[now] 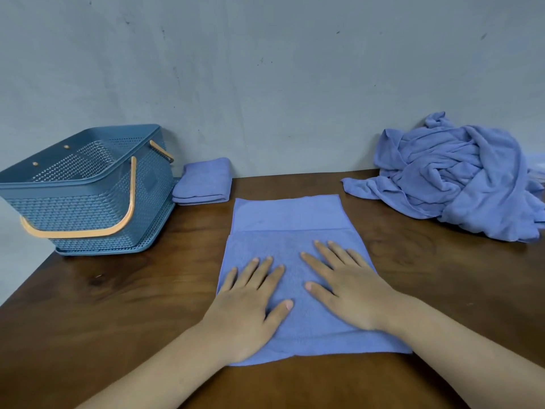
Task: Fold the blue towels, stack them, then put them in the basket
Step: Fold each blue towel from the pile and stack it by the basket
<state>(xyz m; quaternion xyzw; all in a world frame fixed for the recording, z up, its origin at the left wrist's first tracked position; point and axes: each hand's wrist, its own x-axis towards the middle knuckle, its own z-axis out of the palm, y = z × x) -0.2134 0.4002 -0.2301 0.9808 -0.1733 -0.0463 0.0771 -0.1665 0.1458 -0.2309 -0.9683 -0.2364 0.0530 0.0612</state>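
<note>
While the left hand (250,308) and right hand (351,293) press flat, fingers straight, side by side on the half-folded blue towel (289,216) at centre frame, its cloth looks light, limp and soft; pinching two corners should lift it cleanly. Basket (88,214): middle left.

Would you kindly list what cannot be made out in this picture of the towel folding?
1. Head view: the basket floor is hidden by its near wall, so its contents cannot be told.
2. Head view: the crumpled pile is tangled and cut by the right edge; the towel count is unclear.
3. Head view: the left hand and right hand cover the middle of the spread towel.
</note>
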